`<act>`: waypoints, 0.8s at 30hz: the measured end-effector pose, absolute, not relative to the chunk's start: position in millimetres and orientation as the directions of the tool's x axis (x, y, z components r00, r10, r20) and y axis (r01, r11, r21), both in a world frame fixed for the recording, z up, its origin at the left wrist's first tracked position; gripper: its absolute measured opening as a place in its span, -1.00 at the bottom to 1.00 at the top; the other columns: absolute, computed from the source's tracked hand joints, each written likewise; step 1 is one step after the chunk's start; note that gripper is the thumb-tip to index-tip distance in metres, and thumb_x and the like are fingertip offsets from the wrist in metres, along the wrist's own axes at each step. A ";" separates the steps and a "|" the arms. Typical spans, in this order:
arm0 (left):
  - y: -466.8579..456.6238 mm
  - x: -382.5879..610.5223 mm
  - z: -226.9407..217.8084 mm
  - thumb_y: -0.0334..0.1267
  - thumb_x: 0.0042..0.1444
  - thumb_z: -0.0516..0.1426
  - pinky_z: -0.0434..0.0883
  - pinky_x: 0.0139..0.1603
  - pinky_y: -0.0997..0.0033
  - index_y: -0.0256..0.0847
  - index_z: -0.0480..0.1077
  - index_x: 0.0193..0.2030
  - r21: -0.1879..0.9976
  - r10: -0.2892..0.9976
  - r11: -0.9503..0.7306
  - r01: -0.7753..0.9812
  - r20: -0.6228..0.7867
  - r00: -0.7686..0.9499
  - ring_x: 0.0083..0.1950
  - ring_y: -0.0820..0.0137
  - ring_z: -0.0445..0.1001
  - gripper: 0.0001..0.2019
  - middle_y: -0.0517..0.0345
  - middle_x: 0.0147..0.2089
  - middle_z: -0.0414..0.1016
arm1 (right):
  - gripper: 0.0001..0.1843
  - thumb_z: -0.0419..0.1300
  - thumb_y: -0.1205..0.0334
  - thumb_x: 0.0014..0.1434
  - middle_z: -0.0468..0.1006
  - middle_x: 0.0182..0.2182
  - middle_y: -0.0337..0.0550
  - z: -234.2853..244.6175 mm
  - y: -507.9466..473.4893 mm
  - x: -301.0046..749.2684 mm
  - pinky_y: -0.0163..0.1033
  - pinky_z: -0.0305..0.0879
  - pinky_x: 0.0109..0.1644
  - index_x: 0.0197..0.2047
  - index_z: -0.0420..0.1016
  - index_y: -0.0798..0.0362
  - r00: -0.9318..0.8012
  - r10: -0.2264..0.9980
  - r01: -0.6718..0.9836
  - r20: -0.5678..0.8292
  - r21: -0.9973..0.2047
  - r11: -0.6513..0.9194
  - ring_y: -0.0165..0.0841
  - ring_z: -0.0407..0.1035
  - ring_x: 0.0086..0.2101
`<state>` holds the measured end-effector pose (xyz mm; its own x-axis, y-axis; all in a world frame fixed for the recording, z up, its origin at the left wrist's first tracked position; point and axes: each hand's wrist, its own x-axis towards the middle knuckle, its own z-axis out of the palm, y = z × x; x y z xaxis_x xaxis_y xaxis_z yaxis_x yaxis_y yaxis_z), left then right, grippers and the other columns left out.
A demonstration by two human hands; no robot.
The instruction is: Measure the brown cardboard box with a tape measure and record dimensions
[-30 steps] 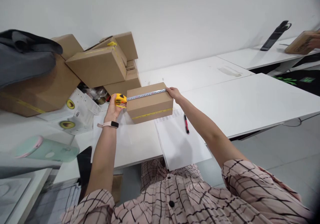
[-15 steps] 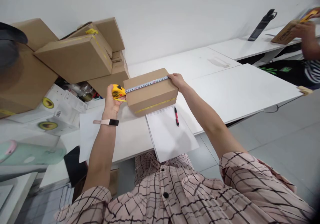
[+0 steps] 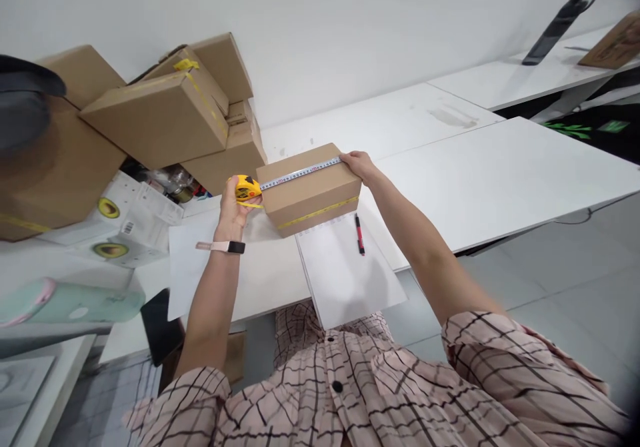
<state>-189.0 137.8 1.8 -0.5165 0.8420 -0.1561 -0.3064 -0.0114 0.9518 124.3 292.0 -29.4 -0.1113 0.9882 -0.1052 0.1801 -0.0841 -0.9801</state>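
Note:
A closed brown cardboard box (image 3: pixel 310 194) lies on the white table, a yellow strip along its near side. My left hand (image 3: pixel 234 206) is closed around a yellow tape measure (image 3: pixel 247 188) at the box's left end. The silver blade stretches across the box top to the far right edge. There, my right hand (image 3: pixel 359 165) pinches the blade's end against the box corner, thumb and fingers pressed together. A spiral notebook (image 3: pixel 345 280) with a blank page lies in front of the box, and a red and black pen (image 3: pixel 359 234) rests on it.
Stacked cardboard boxes (image 3: pixel 155 117) stand at the left, above white boxes with avocado pictures (image 3: pixel 110 250). A mint-green bottle (image 3: pixel 75 304) lies lower left. At the far right stand a dark bottle (image 3: pixel 555 30) and another cardboard piece (image 3: pixel 613 44).
The view has shifted slightly, so most things sit a little differently in frame. Both hands keep the tape across the box. The other person's hands at the right have left the view.

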 end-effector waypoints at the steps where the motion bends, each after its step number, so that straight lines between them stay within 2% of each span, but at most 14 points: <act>1: 136.3 -190.6 2.1 0.10 0.06 0.33 0.61 -0.18 0.33 -0.15 0.35 -0.05 0.944 0.827 -0.012 -0.331 -0.177 -0.534 -0.25 0.32 0.64 -0.52 0.11 -0.25 0.59 | -0.75 0.30 0.07 0.15 0.54 -0.31 -0.01 -28.9 291.1 124.6 -0.20 0.29 -0.27 -0.32 0.47 0.10 -0.112 0.988 0.186 -0.102 -0.979 -0.080 -0.28 0.39 -0.31; 5: 130.4 -199.6 2.9 0.12 0.01 0.36 0.60 -0.19 0.28 -0.19 0.38 -0.02 0.934 0.806 0.002 -0.356 -0.213 -0.553 -0.28 0.28 0.65 -0.46 0.05 -0.25 0.60 | -0.75 0.31 0.07 0.15 0.55 -0.29 0.01 -28.9 290.2 124.8 -0.18 0.31 -0.25 -0.32 0.48 0.10 -0.102 0.989 0.192 -0.107 -0.978 -0.086 -0.27 0.40 -0.31; 9: 127.7 -206.4 2.1 0.15 0.04 0.34 0.62 -0.22 0.22 -0.21 0.42 -0.07 0.941 0.805 0.042 -0.337 -0.232 -0.546 -0.31 0.24 0.64 -0.48 0.02 -0.28 0.61 | -0.75 0.33 0.07 0.15 0.55 -0.29 0.00 -30.9 292.0 123.9 -0.16 0.32 -0.24 -0.31 0.47 0.09 -0.098 0.989 0.182 -0.109 -0.979 -0.089 -0.28 0.40 -0.33; 18: 130.5 -198.8 2.9 0.09 0.03 0.36 0.60 -0.34 0.38 -0.25 0.45 -0.12 0.934 0.804 0.053 -0.354 -0.251 -0.540 -0.39 0.33 0.62 -0.53 0.05 -0.32 0.61 | -0.74 0.31 0.09 0.17 0.51 -0.36 -0.06 -24.7 287.0 124.2 -0.21 0.26 -0.32 -0.40 0.43 0.09 -0.070 0.991 0.233 -0.115 -0.968 -0.096 -0.34 0.36 -0.38; 24: 126.6 -200.6 4.9 0.04 0.05 0.35 0.60 -0.38 0.34 -0.24 0.45 -0.15 0.935 0.797 0.052 -0.350 -0.250 -0.550 -0.43 0.32 0.61 -0.59 0.05 -0.33 0.61 | -0.70 0.33 0.05 0.15 0.47 -0.42 -0.10 -29.6 291.6 124.5 -0.22 0.25 -0.35 -0.43 0.39 0.05 -0.063 0.994 0.253 -0.095 -0.964 -0.076 -0.35 0.32 -0.40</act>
<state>-200.6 126.6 4.9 -0.5501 0.7966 -0.2505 -0.3501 0.0523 0.9352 124.5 291.6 -29.6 -0.0628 0.9935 -0.0947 0.2531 -0.0759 -0.9645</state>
